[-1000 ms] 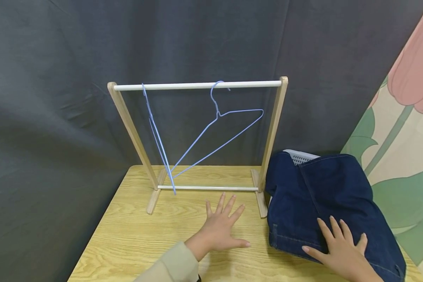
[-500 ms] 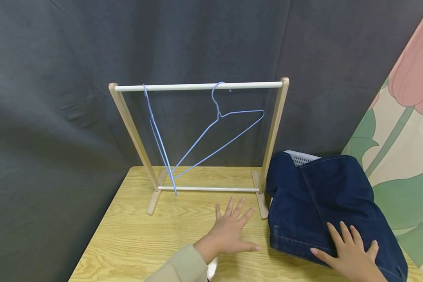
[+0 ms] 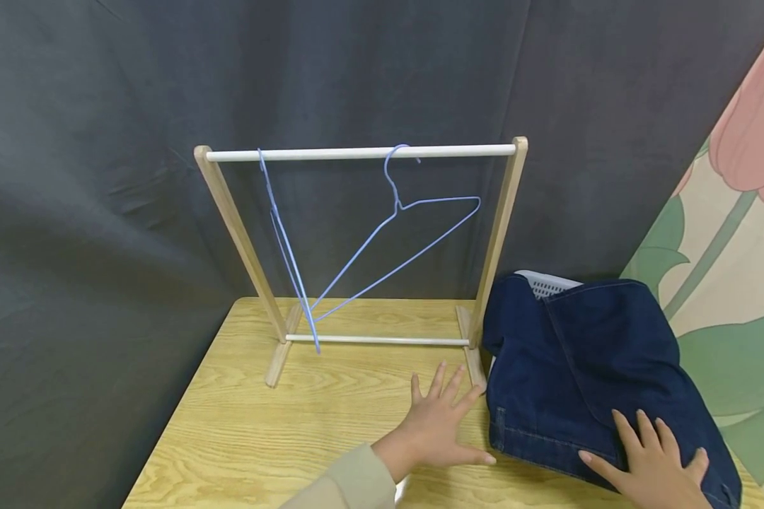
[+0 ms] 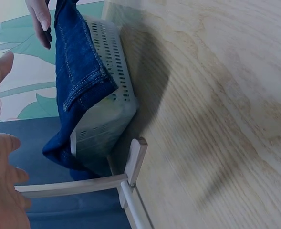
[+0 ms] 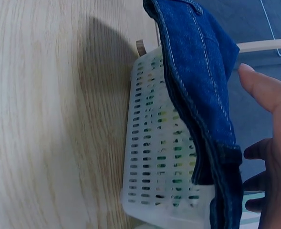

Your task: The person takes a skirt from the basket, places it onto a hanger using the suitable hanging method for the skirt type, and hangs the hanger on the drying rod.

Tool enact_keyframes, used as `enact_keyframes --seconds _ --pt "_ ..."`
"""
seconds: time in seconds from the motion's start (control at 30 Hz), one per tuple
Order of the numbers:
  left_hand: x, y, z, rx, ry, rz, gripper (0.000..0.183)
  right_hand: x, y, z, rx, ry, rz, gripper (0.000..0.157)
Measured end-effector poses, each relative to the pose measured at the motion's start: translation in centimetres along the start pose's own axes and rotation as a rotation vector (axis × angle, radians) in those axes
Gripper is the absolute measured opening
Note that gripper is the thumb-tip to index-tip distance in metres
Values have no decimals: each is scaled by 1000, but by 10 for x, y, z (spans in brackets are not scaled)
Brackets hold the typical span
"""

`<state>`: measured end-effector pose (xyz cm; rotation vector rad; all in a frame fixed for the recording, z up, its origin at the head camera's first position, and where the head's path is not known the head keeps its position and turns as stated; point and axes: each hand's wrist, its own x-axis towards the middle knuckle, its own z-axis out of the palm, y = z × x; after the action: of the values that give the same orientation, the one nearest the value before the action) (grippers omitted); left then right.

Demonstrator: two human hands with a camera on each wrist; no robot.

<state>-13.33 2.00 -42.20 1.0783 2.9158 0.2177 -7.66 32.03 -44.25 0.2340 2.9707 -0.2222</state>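
Note:
Dark blue jeans lie draped over a white perforated basket at the right of the table. My right hand is spread over the front part of the denim and grips nothing; whether its fingertips touch the cloth I cannot tell. To the left of the jeans, my left hand hovers above the table with fingers apart and holds nothing. Behind it stands a small clothes rack with a white top bar. Two blue wire hangers hang there: one hanger turned partly sideways, another hanger nearly edge-on at the left.
The rack's right foot stands close beside the basket. A dark grey curtain covers the back and left. At the right is a wall panel with painted tulips. The wooden table carries the rack and basket.
Both hands have drifted right and slightly toward the person, fingers still spread. The left hand is now closer to the jeans. Jeans, rack and hangers stay put.

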Motion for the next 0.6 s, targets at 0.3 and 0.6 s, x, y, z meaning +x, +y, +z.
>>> enact_keyframes --seconds 0.3,0.6 --pt "6 8 4 -9 -29 32 88 -5 9 4 14 18 77 100" --pt "13 14 10 -18 -73 41 86 -5 13 9 8 38 175 102"
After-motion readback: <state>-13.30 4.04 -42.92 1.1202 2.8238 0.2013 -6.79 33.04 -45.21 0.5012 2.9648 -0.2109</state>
